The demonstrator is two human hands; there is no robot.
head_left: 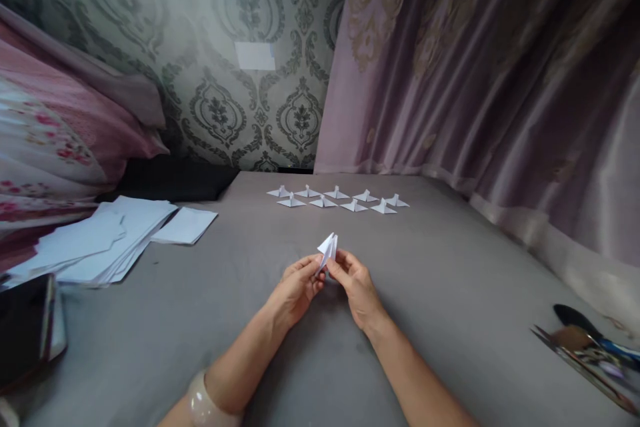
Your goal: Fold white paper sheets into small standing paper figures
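A small folded white paper piece (329, 246), pointed at the top, is held up above the middle of the grey table (240, 327). My left hand (299, 285) pinches it low on its left side, fingers closed. From the right, my right hand (356, 281) grips it between thumb and fingers. The lower part of the paper is partly hidden by my fingertips. Beyond my hands, several finished-looking folded paper shapes (323, 201) stand in two rows, each with wide flat points and a raised middle.
At the left lie a loose stack of white sheets (95, 240) and a smaller paper pile (185, 225). A dark flat device (25, 330) sits at the near left edge. Scissors and other tools (590, 353) are at the right. Curtains (450, 80) border the table's right side.
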